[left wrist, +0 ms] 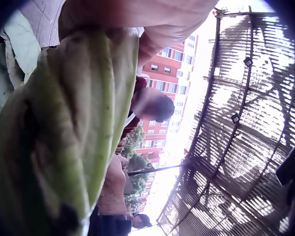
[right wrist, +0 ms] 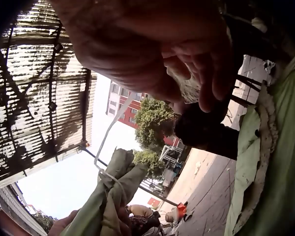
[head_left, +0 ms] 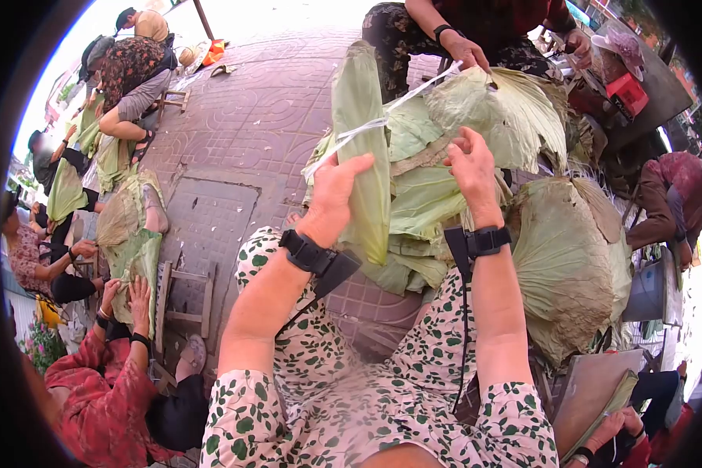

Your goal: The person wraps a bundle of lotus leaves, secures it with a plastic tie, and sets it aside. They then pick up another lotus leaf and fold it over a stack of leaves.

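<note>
My left hand (head_left: pixel 335 191) grips a tightly rolled green leaf bundle (head_left: pixel 363 101) and holds it upright in front of me. A white string (head_left: pixel 382 121) is looped around the upper part of the bundle and runs up to the right. My right hand (head_left: pixel 472 164) is raised just right of the bundle with its fingers curled. In the right wrist view the string (right wrist: pixel 110 132) rises from the bundle (right wrist: pixel 113 196) toward the pinching right hand (right wrist: pixel 152 49). The left wrist view is filled by the bundle (left wrist: pixel 73 132) under the left hand (left wrist: pixel 137 14).
A heap of large green and dried leaves (head_left: pixel 515 117) lies ahead and to the right (head_left: pixel 569 257). A person (head_left: pixel 460 39) sits opposite, touching the heap. More people handle leaves on the left (head_left: pixel 132 242). A small wooden stool (head_left: pixel 187 296) stands on the brick paving (head_left: pixel 242 117).
</note>
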A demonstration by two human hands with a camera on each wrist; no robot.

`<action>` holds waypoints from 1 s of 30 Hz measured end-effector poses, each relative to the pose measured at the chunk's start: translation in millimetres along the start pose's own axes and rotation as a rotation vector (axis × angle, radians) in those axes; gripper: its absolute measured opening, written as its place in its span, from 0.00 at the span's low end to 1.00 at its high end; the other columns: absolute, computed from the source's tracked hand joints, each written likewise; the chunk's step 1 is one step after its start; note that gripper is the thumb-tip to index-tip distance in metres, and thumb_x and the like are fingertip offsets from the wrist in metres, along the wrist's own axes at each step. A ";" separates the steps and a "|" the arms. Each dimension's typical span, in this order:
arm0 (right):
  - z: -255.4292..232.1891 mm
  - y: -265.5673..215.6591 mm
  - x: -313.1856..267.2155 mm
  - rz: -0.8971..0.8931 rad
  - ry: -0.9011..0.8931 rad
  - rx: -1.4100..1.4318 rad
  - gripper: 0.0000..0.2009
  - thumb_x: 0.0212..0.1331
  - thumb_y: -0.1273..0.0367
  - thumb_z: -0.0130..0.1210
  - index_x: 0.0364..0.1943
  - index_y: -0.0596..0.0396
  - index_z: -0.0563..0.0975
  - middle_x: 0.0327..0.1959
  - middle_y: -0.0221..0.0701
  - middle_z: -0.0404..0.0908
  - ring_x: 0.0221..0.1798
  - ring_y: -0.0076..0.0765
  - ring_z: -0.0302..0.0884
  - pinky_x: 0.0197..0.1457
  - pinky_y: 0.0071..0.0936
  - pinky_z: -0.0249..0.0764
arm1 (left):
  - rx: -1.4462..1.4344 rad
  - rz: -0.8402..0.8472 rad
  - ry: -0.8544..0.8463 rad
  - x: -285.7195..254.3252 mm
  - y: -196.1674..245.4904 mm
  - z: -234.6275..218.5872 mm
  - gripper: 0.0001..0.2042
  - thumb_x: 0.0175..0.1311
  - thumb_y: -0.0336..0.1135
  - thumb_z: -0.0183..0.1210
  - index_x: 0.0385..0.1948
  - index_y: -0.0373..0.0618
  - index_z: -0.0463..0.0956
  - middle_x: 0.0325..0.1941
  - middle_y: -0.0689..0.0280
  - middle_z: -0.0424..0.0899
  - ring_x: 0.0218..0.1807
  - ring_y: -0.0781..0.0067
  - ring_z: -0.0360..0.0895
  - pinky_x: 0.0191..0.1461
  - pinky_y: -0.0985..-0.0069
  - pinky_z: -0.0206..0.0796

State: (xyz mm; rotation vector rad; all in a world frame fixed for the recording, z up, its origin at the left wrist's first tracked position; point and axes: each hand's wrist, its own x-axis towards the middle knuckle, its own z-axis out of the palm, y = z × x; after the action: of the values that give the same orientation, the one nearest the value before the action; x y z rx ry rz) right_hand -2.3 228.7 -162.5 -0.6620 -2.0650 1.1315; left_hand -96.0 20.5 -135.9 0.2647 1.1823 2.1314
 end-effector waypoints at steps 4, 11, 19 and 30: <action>9.1 -49.2 -17.0 -0.015 -0.160 0.363 0.13 0.57 0.72 0.50 0.47 0.58 0.71 0.36 0.27 0.73 0.27 0.16 0.69 0.33 0.16 0.69 | 0.148 0.090 0.018 6.5 -13.6 2.3 0.14 0.52 0.24 0.57 0.42 0.36 0.70 0.36 0.63 0.78 0.34 0.74 0.77 0.37 0.76 0.73; 34.6 -49.8 -28.1 -0.335 -0.185 0.024 0.10 0.46 0.76 0.56 0.35 0.56 0.75 0.33 0.35 0.68 0.36 0.37 0.70 0.38 0.30 0.68 | 0.503 0.237 0.009 6.0 -28.2 5.7 0.19 0.44 0.30 0.61 0.41 0.36 0.72 0.34 0.60 0.79 0.35 0.74 0.76 0.38 0.76 0.69; 36.0 -35.6 -22.5 -0.293 -0.015 0.038 0.04 0.51 0.73 0.54 0.30 0.58 0.74 0.31 0.34 0.69 0.32 0.34 0.70 0.36 0.27 0.68 | 0.840 0.166 0.027 4.7 -41.7 0.1 0.25 0.42 0.26 0.61 0.47 0.33 0.69 0.37 0.62 0.78 0.38 0.76 0.74 0.43 0.79 0.68; 18.8 -35.5 -13.6 0.058 -0.070 0.726 0.04 0.58 0.71 0.50 0.34 0.56 0.71 0.18 0.21 0.66 0.20 0.17 0.61 0.25 0.17 0.63 | 1.376 0.352 -0.077 2.4 -62.4 -12.4 0.26 0.42 0.32 0.58 0.50 0.45 0.68 0.42 0.54 0.77 0.46 0.55 0.74 0.49 0.67 0.65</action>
State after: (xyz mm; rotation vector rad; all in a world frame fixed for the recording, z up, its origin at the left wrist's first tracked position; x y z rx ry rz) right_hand -11.9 192.0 -143.5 -0.3191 -1.5170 1.8127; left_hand -74.9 36.1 -193.9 1.1777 2.4950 1.1519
